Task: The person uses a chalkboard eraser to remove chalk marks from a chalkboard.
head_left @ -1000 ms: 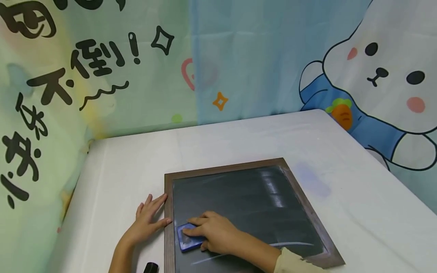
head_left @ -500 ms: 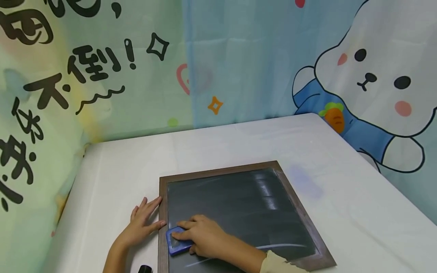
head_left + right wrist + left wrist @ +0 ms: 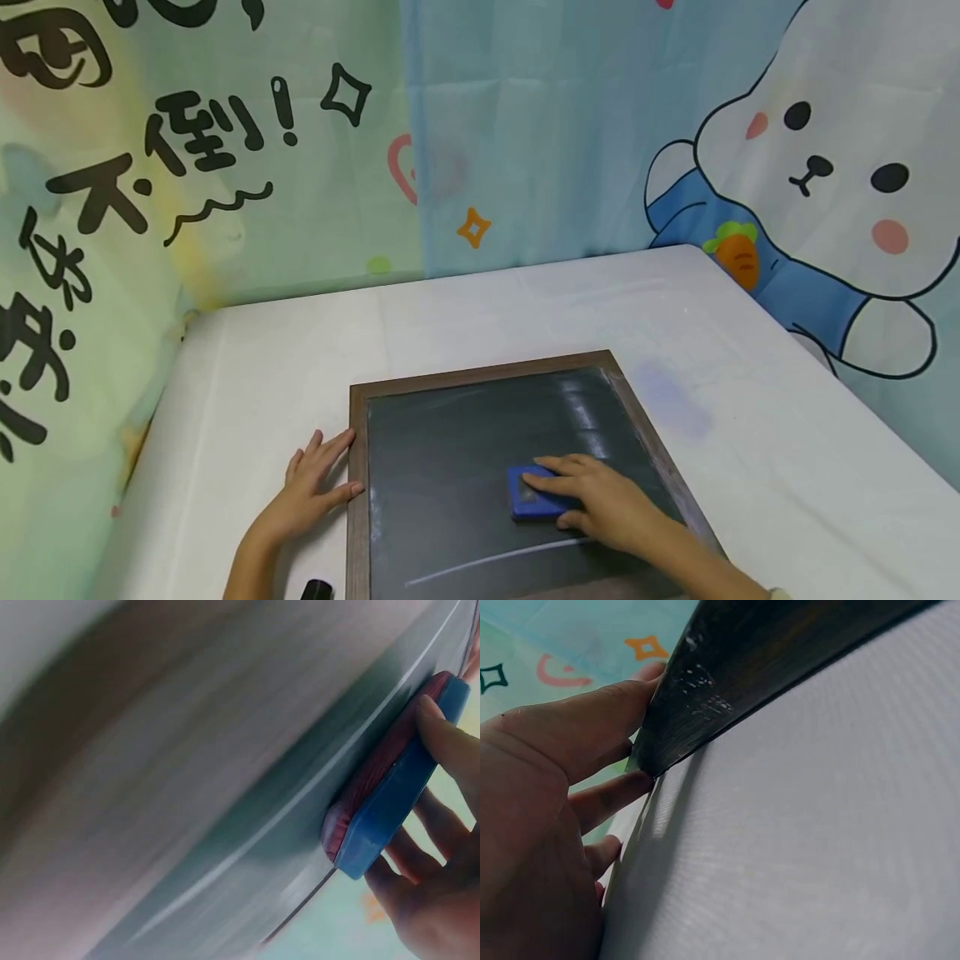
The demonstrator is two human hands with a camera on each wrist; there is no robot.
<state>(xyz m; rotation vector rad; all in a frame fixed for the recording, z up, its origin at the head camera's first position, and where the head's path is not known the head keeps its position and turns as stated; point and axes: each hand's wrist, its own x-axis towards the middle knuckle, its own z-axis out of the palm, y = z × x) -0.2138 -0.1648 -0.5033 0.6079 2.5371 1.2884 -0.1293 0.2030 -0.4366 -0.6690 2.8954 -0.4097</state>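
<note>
A chalkboard [image 3: 465, 433] with a brown wooden frame lies on the white table. My right hand [image 3: 607, 504] grips a blue chalkboard eraser [image 3: 525, 497] over the middle right of the board. In the right wrist view the eraser [image 3: 394, 799] shows a dark red felt pad turned to the board, with the thumb along its side. A curved white chalk line [image 3: 487, 564] crosses the lower board, just below the eraser. My left hand [image 3: 303, 492] has its fingers spread, with fingertips and thumb touching the left side of the frame [image 3: 697, 694].
A black cylindrical object [image 3: 317, 590] stands at the bottom edge, left of the board. The white table [image 3: 285, 358] carries a faint purple stain [image 3: 671, 400] right of the board. Printed curtains [image 3: 525, 125] hang behind and left of the table.
My right hand has swept the eraser from the board's left edge to its middle right, uncovering more of the chalk line. My left hand stays at the frame.
</note>
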